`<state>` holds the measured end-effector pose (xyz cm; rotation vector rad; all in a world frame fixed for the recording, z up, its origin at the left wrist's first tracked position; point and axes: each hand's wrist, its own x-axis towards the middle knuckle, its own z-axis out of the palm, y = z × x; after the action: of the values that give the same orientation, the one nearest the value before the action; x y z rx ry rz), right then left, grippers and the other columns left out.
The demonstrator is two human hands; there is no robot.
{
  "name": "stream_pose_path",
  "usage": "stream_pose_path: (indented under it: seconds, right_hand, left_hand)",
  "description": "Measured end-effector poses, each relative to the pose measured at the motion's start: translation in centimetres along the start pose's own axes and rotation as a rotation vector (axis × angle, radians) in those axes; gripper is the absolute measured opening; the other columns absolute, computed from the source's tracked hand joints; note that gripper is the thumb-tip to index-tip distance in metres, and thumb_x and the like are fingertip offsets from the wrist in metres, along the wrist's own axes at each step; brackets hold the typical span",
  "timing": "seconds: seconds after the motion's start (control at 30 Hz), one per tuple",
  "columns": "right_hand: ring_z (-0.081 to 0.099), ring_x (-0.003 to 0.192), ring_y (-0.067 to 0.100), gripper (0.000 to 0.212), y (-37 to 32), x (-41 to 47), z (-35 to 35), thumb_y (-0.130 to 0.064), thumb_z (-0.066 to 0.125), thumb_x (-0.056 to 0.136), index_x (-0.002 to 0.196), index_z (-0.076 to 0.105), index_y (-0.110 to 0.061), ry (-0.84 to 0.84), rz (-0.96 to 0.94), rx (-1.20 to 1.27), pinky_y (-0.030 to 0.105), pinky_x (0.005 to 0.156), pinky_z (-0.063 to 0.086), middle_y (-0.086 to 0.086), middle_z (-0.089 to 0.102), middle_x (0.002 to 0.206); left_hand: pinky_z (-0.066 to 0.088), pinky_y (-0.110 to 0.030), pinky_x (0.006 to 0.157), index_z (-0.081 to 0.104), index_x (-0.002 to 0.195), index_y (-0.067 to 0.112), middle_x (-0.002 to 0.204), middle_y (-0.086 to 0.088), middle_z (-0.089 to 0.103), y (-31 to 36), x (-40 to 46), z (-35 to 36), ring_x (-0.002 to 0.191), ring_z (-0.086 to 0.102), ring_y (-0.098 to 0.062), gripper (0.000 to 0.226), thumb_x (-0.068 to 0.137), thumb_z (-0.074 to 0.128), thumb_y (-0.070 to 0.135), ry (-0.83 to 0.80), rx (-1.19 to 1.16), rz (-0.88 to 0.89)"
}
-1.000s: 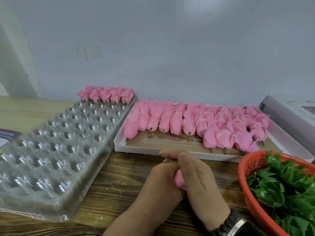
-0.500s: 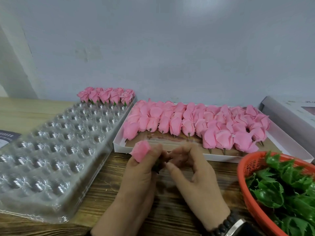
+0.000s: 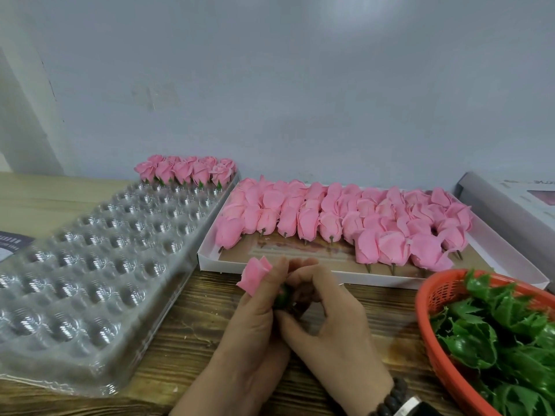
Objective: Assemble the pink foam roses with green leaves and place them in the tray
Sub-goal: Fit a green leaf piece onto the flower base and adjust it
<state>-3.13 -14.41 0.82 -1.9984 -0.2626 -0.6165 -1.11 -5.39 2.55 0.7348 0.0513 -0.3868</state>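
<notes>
My left hand (image 3: 255,322) holds a pink foam rose (image 3: 253,275) whose head points up and to the left. A green leaf piece (image 3: 282,298) sits at the rose's base between both hands. My right hand (image 3: 327,325) pinches at that base with curled fingers. The clear plastic tray (image 3: 90,265) with many round cells lies to the left. A row of finished roses with leaves (image 3: 186,172) stands at its far end. Loose pink roses (image 3: 345,220) fill a white box (image 3: 300,270) behind my hands.
An orange basket (image 3: 432,331) of green leaves (image 3: 510,331) stands at the right. A grey and white box (image 3: 516,205) lies at the far right, by the wall. The wooden table (image 3: 186,331) shows between tray and hands. A dark card (image 3: 12,241) sits at the left edge.
The rose was hidden low between both hands a second ago. It has since come up and left, with its head free above my left fingers, and the green leaf shows at its base.
</notes>
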Motion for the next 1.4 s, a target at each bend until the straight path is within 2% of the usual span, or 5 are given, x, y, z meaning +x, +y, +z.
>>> stream_pose_path:
  seconds: [0.1,0.6,0.8,1.2,1.4]
  right_hand:
    - [0.056,0.085,-0.005,0.038,-0.3,0.0,0.1,-0.019,0.066,0.063,0.093,0.049,-0.036,0.014,-0.067,-0.048,0.003,0.073,0.04,-0.021,0.057,0.087]
    - [0.055,0.077,0.007,0.023,-0.6,-0.1,-0.1,-0.02,0.064,0.061,0.082,0.055,-0.021,0.026,-0.02,-0.045,0.009,0.065,0.042,-0.011,0.057,0.079]
    - [0.061,0.075,0.009,0.026,-0.6,0.0,-0.2,-0.026,0.067,0.062,0.083,0.054,-0.032,0.013,0.093,0.073,0.018,0.066,0.048,-0.009,0.063,0.08]
    - [0.06,0.067,0.009,0.032,0.3,0.4,-0.7,-0.013,0.074,0.065,0.08,0.053,-0.032,0.065,0.181,0.106,0.017,0.062,0.048,-0.001,0.064,0.077]
    - [0.059,0.067,0.008,0.02,0.5,0.6,-0.9,-0.018,0.073,0.066,0.072,0.054,-0.021,0.129,0.188,0.055,0.017,0.062,0.046,-0.009,0.064,0.074]
  left_hand:
    - [0.058,-0.031,0.074,0.075,0.083,0.012,0.107,-0.014,0.069,0.0,-0.2,-0.1,0.087,0.069,-0.019,0.027,0.066,0.065,0.03,-0.025,-0.036,-0.033]
    - [0.058,-0.031,0.068,0.072,0.097,0.011,0.113,-0.024,0.064,-0.2,-0.2,-0.4,0.083,0.068,-0.022,0.042,0.067,0.064,0.039,-0.112,0.119,-0.037]
    - [0.058,-0.034,0.074,0.07,0.099,0.006,0.102,-0.022,0.068,-0.1,0.0,-0.4,0.089,0.068,-0.026,0.081,0.03,0.092,0.043,-0.143,0.136,0.001]
    - [0.053,-0.03,0.081,0.061,0.111,-0.001,0.106,-0.022,0.067,0.0,0.4,-0.6,0.099,0.066,-0.029,0.057,0.068,0.077,0.032,-0.11,0.354,0.119]
    - [0.043,-0.013,0.043,0.067,0.092,-0.005,0.064,-0.007,0.066,0.4,0.4,-0.8,0.047,0.057,-0.006,0.038,0.062,0.072,0.017,-0.026,0.455,0.198]
